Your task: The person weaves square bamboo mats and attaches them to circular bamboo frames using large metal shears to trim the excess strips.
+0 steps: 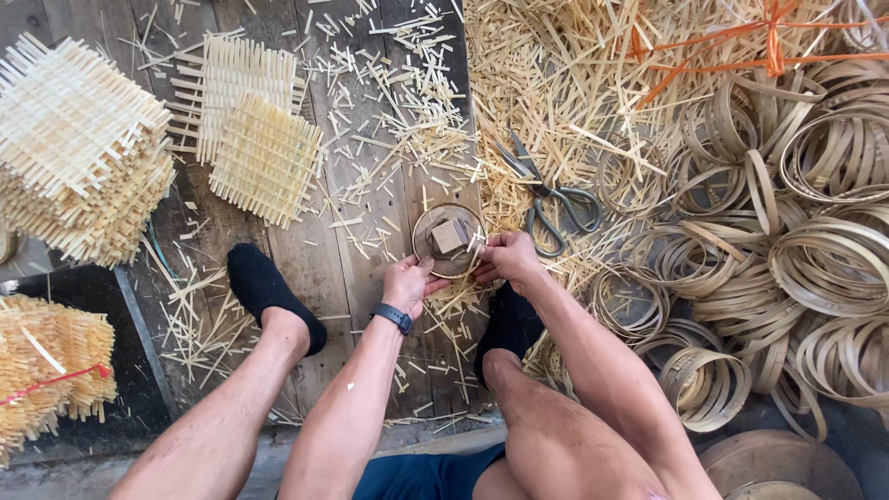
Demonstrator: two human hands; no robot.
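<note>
Bamboo hoop (448,241), with a small wooden block (449,236) sitting inside it, lies on the plank floor (352,278) between the person's feet, and both hands are on its near rim. The left hand (407,282) has its fingers closed on the lower left edge; the right hand (507,256) pinches the lower right edge, fingers together on the rim. Judging by what lies around, the work is well under way but far from finished: woven bamboo mats (264,157) lie flat beyond the hoop, a taller stack of mats (79,148) stands at the left, and a large heap of bare bamboo rings (796,241) waits at the right. Scissors (556,199) rest on a drift of bamboo offcuts (546,83) just beside the right hand.
</note>
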